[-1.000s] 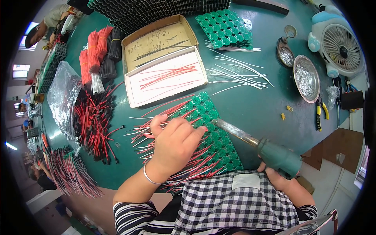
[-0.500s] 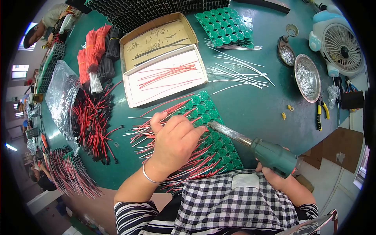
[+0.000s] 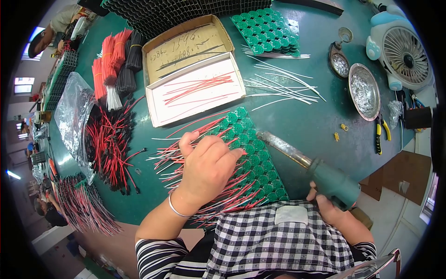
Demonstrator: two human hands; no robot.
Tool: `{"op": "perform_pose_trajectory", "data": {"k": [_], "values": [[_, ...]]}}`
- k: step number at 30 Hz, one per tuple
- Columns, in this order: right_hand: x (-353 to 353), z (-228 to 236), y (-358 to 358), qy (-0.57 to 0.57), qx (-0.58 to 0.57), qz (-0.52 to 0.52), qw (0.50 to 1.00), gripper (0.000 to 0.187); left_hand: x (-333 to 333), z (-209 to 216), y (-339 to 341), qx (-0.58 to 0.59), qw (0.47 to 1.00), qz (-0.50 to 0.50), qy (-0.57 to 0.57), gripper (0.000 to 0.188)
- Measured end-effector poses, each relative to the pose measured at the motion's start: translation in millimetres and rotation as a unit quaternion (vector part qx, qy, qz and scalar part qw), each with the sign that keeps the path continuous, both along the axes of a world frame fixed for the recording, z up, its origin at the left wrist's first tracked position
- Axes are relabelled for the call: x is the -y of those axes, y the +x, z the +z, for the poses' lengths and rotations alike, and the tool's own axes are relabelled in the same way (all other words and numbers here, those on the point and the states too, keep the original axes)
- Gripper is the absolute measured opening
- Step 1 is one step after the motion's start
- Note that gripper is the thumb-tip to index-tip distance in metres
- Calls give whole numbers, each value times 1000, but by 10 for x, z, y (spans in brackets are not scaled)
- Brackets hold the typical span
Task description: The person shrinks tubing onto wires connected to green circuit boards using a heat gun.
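Observation:
A panel of round green circuit boards lies on the table in front of me, with rows of red and white wires sticking out to its left. My left hand rests over these wires, thumb and forefinger pinched on a red wire at the panel. My right hand is closed around the green soldering iron. The iron's long metal tip points left, just off the panel's right edge and apart from my left fingertips.
An open cardboard box holds loose red wires. White wires and stacked green panels lie beyond. To the right are a solder dish, cutters and a fan; wire bundles lie left. Another person sits far left.
The soldering iron has moved right, away from my left fingertips, its tip now off the panel's edge. My left hand has stayed in place.

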State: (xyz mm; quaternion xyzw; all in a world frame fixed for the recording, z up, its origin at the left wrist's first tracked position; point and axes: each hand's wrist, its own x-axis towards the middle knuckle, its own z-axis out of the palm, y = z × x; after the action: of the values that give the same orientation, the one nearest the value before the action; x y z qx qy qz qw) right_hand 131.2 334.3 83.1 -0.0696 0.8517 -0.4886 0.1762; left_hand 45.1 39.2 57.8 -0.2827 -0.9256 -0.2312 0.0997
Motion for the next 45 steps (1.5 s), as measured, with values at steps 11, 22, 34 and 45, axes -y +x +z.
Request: {"op": "perform_pose_trajectory", "data": {"k": [11, 22, 34, 45], "values": [[-40, -78, 165, -63, -34, -100, 992, 13, 18, -29, -19, -12, 1000, -6, -21, 16], [-106, -43, 147, -30, -24, 10, 999, 27, -93, -5, 203, -42, 998, 24, -27, 13], [-1, -106, 83, -21, -61, 9, 998, 19, -93, -46, 176, -37, 999, 12, -22, 15], [-51, -104, 161, -31, -50, -26, 998, 18, -98, -37, 161, -37, 999, 9, -16, 15]]}}
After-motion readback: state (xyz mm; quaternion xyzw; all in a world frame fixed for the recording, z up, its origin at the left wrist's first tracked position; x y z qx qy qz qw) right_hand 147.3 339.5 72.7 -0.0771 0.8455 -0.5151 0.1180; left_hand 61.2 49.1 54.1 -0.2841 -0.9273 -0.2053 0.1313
